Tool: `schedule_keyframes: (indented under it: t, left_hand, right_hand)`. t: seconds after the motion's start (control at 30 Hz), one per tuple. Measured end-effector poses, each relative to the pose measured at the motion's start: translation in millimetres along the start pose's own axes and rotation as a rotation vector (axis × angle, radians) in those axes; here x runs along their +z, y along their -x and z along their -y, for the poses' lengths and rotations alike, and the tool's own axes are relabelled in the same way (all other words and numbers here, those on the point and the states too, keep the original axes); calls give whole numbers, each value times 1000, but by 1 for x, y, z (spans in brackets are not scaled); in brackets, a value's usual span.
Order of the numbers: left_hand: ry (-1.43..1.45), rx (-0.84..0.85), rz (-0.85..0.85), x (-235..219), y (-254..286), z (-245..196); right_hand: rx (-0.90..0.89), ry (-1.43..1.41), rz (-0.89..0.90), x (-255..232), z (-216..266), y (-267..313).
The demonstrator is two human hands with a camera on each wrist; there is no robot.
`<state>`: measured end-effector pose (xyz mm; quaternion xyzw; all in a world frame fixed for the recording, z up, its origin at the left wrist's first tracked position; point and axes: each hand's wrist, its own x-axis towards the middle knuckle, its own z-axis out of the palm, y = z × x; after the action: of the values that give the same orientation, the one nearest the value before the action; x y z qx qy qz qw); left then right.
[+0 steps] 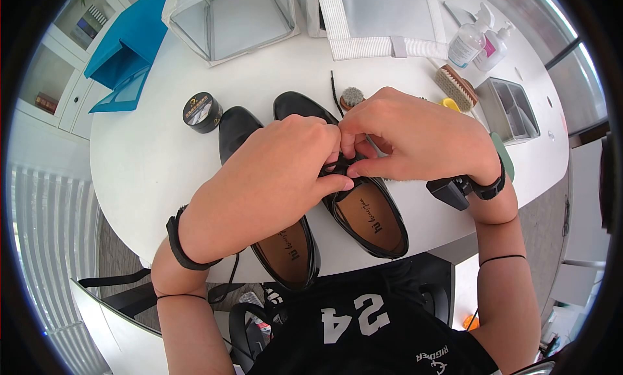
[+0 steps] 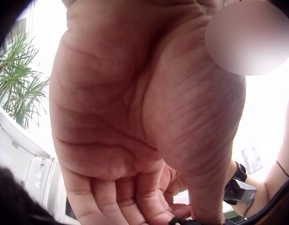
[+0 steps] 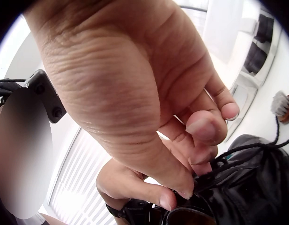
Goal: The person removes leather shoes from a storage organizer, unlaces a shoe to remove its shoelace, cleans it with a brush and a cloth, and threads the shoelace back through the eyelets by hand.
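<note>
Two black leather dress shoes lie side by side on the white table, toes away from me. Both hands are at the lacing of the right-hand shoe, whose tan insole shows. My left hand pinches the black shoelace there between thumb and curled fingers. Opposite it, my right hand pinches the lace too, its thumb close to the left thumb. In the right wrist view a length of shoelace runs over the shoe's upper. The other shoe is partly hidden under my left forearm.
A round black tin stands left of the shoes. Beyond them lies a small round brush; a wooden brush, grey organizer and pump bottles stand right. White storage boxes and a blue holder line the back.
</note>
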<state>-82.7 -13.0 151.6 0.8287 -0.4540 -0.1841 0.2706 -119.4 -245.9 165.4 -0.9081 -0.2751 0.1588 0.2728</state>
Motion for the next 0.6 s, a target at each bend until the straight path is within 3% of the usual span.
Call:
schedule_keyframes:
  t: [0.6]
  left_hand:
    - [-11, -22, 19, -2, -1, -2]
  right_hand:
    - [-38, 14, -22, 0, -1, -1]
